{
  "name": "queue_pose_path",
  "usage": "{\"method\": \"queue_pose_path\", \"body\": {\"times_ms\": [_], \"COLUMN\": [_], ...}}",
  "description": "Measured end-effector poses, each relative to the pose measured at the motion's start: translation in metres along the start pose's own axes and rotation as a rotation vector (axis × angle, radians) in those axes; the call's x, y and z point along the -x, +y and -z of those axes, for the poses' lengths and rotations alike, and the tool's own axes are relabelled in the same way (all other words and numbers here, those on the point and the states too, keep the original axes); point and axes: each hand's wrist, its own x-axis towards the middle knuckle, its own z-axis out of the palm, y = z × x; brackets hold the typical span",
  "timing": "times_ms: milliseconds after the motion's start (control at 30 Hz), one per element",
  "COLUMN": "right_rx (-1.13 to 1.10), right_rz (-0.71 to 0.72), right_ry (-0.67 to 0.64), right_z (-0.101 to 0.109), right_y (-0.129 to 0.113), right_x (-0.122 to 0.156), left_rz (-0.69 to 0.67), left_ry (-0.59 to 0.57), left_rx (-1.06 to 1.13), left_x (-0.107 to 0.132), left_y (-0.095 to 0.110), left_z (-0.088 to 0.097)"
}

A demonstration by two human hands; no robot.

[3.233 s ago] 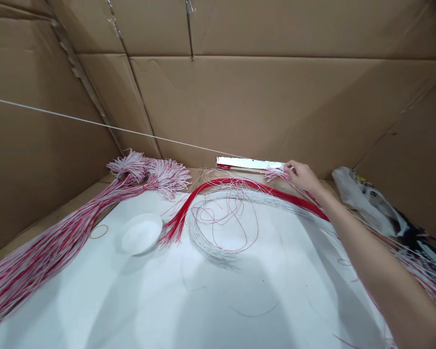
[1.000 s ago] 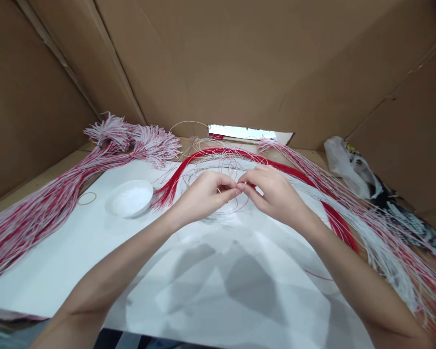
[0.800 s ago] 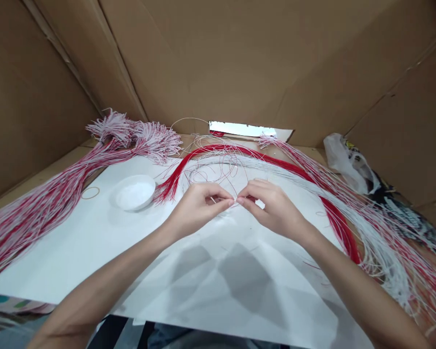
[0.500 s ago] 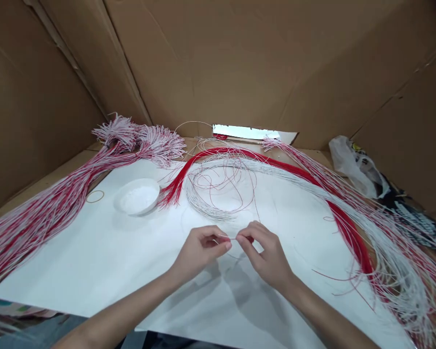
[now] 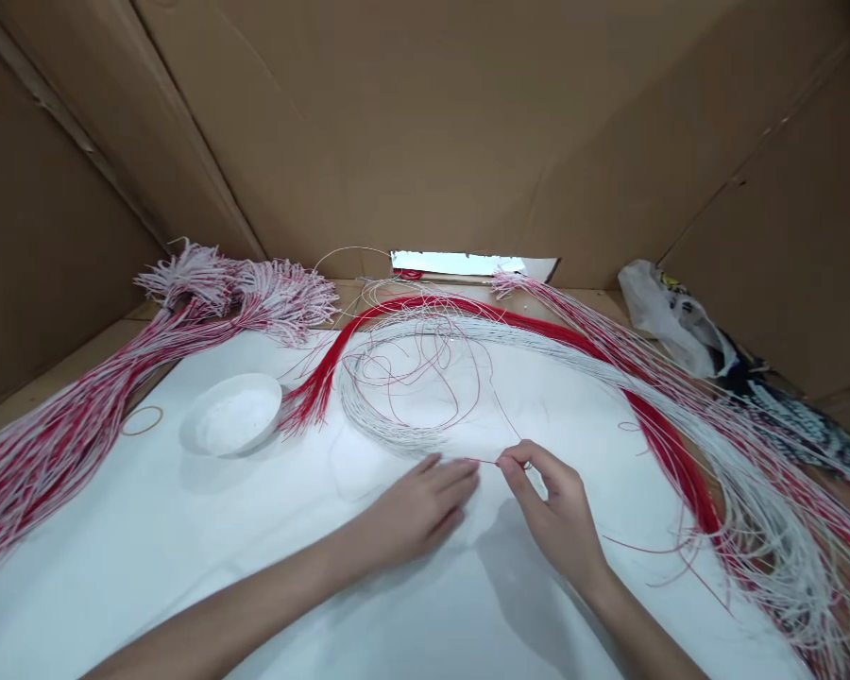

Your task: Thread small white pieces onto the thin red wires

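My right hand [image 5: 551, 505] pinches the end of a thin red wire [image 5: 483, 387] between thumb and forefinger, low over the white sheet [image 5: 255, 557]. The wire runs up from the pinch into a loose coil of white and red wires [image 5: 397, 387]. My left hand [image 5: 421, 505] lies palm down on the sheet just left of the pinch, fingers stretched out towards the wire end, holding nothing I can see. A thick red wire bundle [image 5: 652, 425] arcs from the coil round to the right.
A shallow white dish [image 5: 232, 425] sits left of the coil, with a rubber band [image 5: 142, 420] beside it. A big red-and-white wire bundle [image 5: 77, 425] lies along the left. Cardboard walls enclose the space; a crumpled plastic bag [image 5: 670, 316] is at the right.
Both hands came from the coil towards me, pinching a wire together. Since half a second ago my left hand has let go and flattened on the sheet; my right still pinches.
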Motion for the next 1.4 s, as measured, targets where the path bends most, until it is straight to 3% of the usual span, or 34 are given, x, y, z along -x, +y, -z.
{"method": "queue_pose_path", "body": {"times_ms": [100,233,367,700,1100,1400], "right_rx": [0.016,0.066,0.121,0.131,0.048,0.068], "right_rz": [0.03,0.144,0.202,0.248,0.123,0.15], "right_ry": [0.036,0.02,-0.041,-0.108,-0.217,-0.198], "right_z": [-0.002,-0.01,-0.016,-0.02,-0.015,-0.006], "right_y": [0.001,0.004,0.002,0.002,-0.003,-0.002], "right_x": [0.001,0.006,0.01,0.013,0.01,0.006], "left_rz": [0.111,0.269,0.411,0.449,0.436,0.467], "left_ry": [0.124,0.291,0.372,0.467,0.443,0.481], "left_rx": [0.146,0.603,0.887,0.959,1.01,0.941], "left_x": [-0.011,-0.011,-0.005,0.003,0.005,0.005], "left_y": [-0.001,0.009,0.018,0.023,0.018,0.019], "left_z": [0.01,0.016,0.022,0.025,0.025,0.028]}}
